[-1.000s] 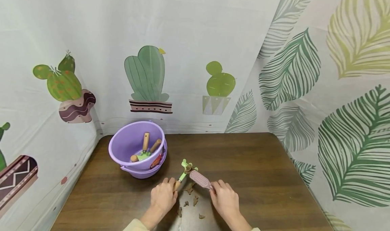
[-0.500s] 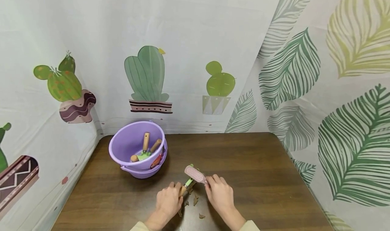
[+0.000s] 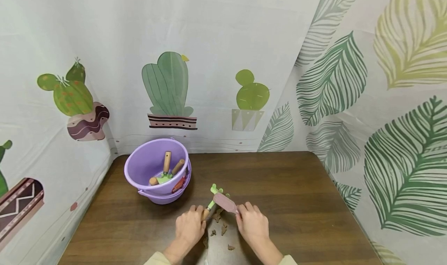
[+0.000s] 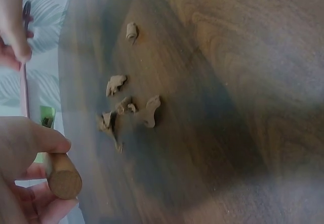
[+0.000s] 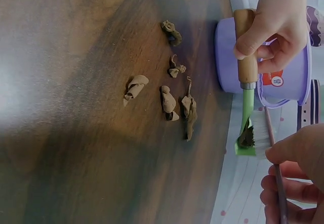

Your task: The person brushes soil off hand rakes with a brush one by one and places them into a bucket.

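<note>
My left hand grips the wooden handle of a small green hand rake, held above the table with its head pointing away. The handle's round end faces the left wrist view. My right hand holds a pink brush by its thin handle, laid across the rake's head and partly covering it. In the right wrist view the brush's white bristles touch the green head, beside a dark brown clump stuck there. Several curled brown scraps lie on the table below and between my hands.
Nested purple buckets stand at the table's back left. Inside are several wooden-handled tools, one with a green head. A cactus-and-leaf printed cloth hangs right behind the brown table.
The brush has shifted left over the rake, covering more of its head half a second ago than now. My left hand moved right, then partly back. Scraps and buckets stayed put.
</note>
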Motion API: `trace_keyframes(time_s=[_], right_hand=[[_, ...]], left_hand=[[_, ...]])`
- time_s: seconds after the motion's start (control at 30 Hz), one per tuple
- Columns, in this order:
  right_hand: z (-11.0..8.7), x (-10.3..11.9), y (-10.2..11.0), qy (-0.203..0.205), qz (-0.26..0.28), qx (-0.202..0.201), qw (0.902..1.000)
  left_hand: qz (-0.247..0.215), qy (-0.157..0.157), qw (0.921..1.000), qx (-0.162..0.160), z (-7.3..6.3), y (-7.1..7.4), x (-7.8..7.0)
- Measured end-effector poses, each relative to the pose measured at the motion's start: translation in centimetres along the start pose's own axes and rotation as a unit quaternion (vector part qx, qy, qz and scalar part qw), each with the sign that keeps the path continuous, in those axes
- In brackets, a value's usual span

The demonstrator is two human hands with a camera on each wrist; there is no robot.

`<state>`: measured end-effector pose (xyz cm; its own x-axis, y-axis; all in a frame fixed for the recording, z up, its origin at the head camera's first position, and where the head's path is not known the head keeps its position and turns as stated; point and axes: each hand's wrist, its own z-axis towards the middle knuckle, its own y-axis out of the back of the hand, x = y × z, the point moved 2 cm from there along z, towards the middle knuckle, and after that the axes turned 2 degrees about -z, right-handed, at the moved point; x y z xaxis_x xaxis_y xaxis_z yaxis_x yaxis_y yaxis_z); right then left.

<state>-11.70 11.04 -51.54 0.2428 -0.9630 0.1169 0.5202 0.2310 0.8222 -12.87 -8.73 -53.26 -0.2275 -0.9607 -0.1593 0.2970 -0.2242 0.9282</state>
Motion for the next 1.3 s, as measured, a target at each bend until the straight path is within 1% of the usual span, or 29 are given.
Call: trace_keyframes(time_s=[0.1, 0.17, 0.3, 0.5, 0.73, 0.83, 0.97, 1.17, 1.3], right_hand=[[-0.5, -0.3, 0.2, -0.006, 0.002, 0.007, 1.0], [-0.8, -0.6, 0.3, -0.007, 0.004, 0.011, 0.9999], [-1.3, -1.0, 0.4, -0.004, 0.009, 0.013, 0.9999], [-1.3, -0.8, 0.9, 0.009, 0.027, -0.014, 0.9995], [-0.6, -0.2, 1.1, 0.018, 0.031, -0.045, 0.9984], [-0.1, -0.1, 0.7, 0.012, 0.031, -0.039, 0.9987], [0.1, -0.2, 0.3, 0.001, 0.025, -0.018, 0.9995], [-0.5, -0.6, 0.3, -0.01, 0.023, -0.003, 0.9997], [-1.0, -1.0, 0.4, -0.008, 0.024, 0.0, 0.9997]], left_hand=[[-0.003, 0.011, 0.9999, 0.006, 0.2, 0.1, 0.5], [-0.006, 0.018, 0.9996, 0.019, 0.3, 0.1, 0.7], [-0.013, 0.022, 0.9991, 0.034, 0.2, 0.0, 0.9], [-0.021, 0.018, 0.9992, 0.028, 0.2, -0.1, 0.7], [-0.018, 0.011, 0.9996, 0.022, -0.1, -0.1, 0.2], [-0.015, 0.005, 0.9996, 0.023, -0.4, -0.3, 0.0], [-0.014, 0.002, 0.9997, 0.02, -0.5, -0.6, 0.0], [-0.011, 0.013, 0.9999, 0.003, -0.1, -0.2, 0.5], [-0.009, 0.02, 0.9997, 0.007, 0.0, -0.1, 1.1]])
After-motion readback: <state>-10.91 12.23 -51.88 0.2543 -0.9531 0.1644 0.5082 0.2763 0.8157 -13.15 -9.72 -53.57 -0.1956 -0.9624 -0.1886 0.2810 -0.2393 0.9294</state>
